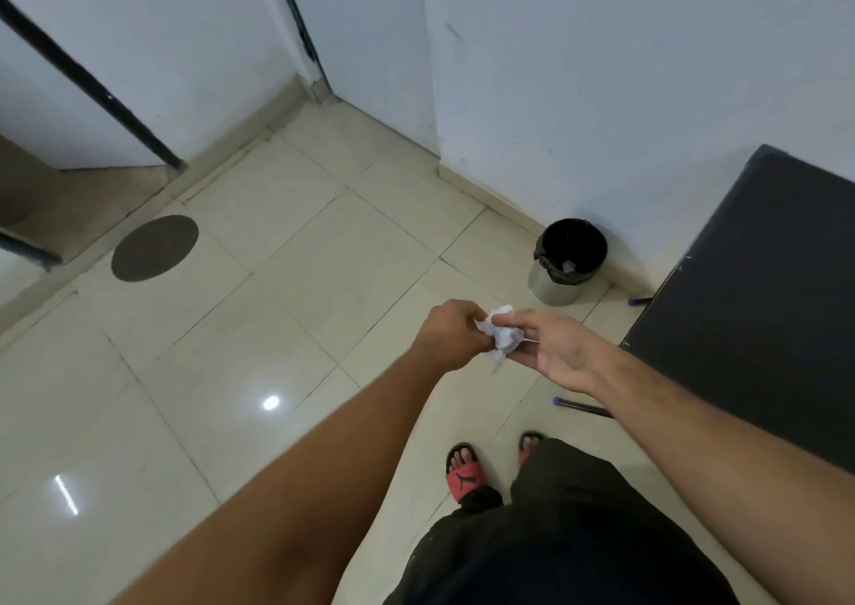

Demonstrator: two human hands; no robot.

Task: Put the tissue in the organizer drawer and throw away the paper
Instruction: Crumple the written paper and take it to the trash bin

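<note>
Pale floor tiles (287, 243) and white walls fill the frame. A dark table (763, 304) fills the right edge and a round brown mat (155, 248) lies at the left. A metal bin (550, 285) with a black liner stands at right of centre against the wall, near the hands, probably where the paper is headed. At centre the left hand (451, 334) grips the crumpled paper (502, 336), while the right hand (560, 354) touches it with nearly straight fingers, seemingly steadying it. No organizer drawer shows.
</note>
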